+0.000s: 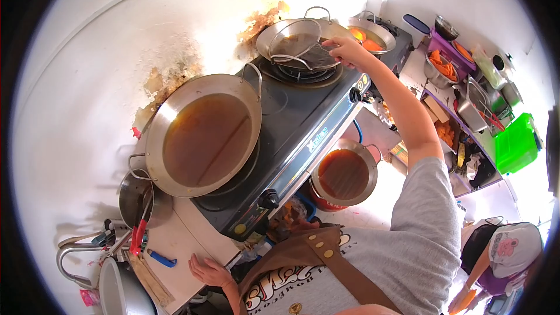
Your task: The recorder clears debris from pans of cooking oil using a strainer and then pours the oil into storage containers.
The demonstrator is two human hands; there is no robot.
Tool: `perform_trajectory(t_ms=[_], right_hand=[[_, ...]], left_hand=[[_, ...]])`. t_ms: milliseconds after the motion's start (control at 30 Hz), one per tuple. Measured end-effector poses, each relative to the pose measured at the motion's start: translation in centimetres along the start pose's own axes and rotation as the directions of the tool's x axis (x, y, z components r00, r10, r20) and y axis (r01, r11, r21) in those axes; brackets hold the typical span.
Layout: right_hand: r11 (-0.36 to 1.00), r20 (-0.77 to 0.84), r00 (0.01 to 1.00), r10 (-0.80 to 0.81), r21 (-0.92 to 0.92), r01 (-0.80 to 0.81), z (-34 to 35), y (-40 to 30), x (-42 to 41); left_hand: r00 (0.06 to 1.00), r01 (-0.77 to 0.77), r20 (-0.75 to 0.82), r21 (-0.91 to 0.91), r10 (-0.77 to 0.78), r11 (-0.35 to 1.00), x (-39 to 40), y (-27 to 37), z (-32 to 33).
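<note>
My right hand (345, 52) reaches over the back burner and grips the handle of a round wire-mesh strainer (294, 38). The strainer lies over a metal wok (326, 26) with dark liquid in it. My left hand (210, 269) rests at the edge of the pale tiled counter (175, 236), fingers apart, holding nothing. Between the hands, a larger wok (155, 140) of brown liquid sits on the near burner of the black gas stove (280, 100). Beyond my right hand, a third wok (387, 37) holds orange pieces in liquid.
A pot of brown liquid (343, 174) stands low beside the stove. At the left are a steel pot (131, 199), red-handled tongs (139, 236), a blue-handled tool (162, 259) and a large basin (116, 288). Shelves with containers and another person (514, 249) are at the right.
</note>
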State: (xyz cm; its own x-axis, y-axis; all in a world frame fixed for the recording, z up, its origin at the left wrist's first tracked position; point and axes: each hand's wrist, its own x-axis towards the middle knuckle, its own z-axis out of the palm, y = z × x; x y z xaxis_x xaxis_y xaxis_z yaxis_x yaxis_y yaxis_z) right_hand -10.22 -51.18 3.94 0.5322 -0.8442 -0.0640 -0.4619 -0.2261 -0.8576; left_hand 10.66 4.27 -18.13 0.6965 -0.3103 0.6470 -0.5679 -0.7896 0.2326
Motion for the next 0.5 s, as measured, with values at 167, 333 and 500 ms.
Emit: perform_trajectory(t_ms=[167, 333, 500], right_hand=[[0.986, 0.051, 0.999, 0.013, 0.167, -0.022, -0.7, -0.2, -0.8], [0.998, -0.071, 0.997, -0.002, 0.055, 0.006, -2.6, -0.4, -1.5], [0.874, -0.302, 0.909, -0.288, -0.47, 0.121, -5.6, 1.6, -0.4]], left_hand=[[1.0, 0.006, -0.005, 0.026, -0.006, 1.0, 0.0, 0.2, -0.1], [1.0, -0.007, -0.009, 0.016, 0.008, 1.0, 0.0, 0.2, -0.2], [1.0, -0.011, 0.005, 0.024, 0.011, 1.0, 0.1, 0.2, -0.1]])
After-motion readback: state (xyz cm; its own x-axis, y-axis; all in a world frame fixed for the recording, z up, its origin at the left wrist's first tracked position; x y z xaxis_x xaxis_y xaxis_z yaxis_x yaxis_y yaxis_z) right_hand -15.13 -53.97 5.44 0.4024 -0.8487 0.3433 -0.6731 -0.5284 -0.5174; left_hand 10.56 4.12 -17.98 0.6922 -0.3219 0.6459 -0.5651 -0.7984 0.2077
